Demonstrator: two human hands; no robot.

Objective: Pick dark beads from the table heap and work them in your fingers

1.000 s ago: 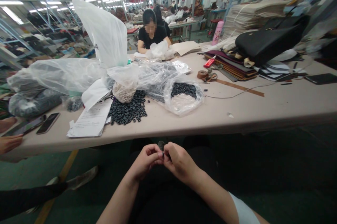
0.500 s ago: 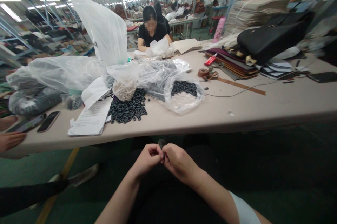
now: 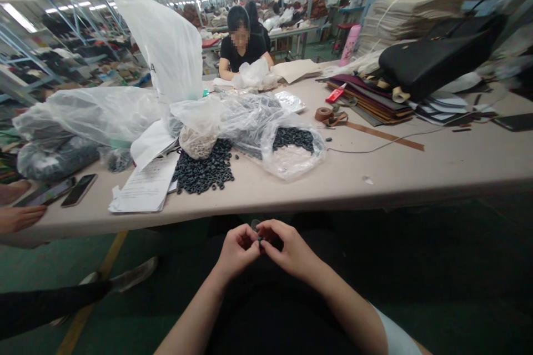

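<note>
A small dark piece point(image 3: 260, 239) sits at the meeting fingertips of the left hand point(image 3: 238, 249) and right hand point(image 3: 289, 246), below the table edge; both sets of fingers are curled inward, narrowed around it. The handling of this one piece seems midway, since neither hand has let it go. At eleven o'clock from it, a pile of dark rings point(image 3: 204, 170) lies loose on the table point(image 3: 353, 177); at one o'clock, a clear bag point(image 3: 293, 170) lies open with more dark pieces inside. Much appears left to handle, if these await work, but finished and unfinished pieces cannot be told apart. Farther out, papers point(image 3: 144, 191) lie at ten o'clock.
</note>
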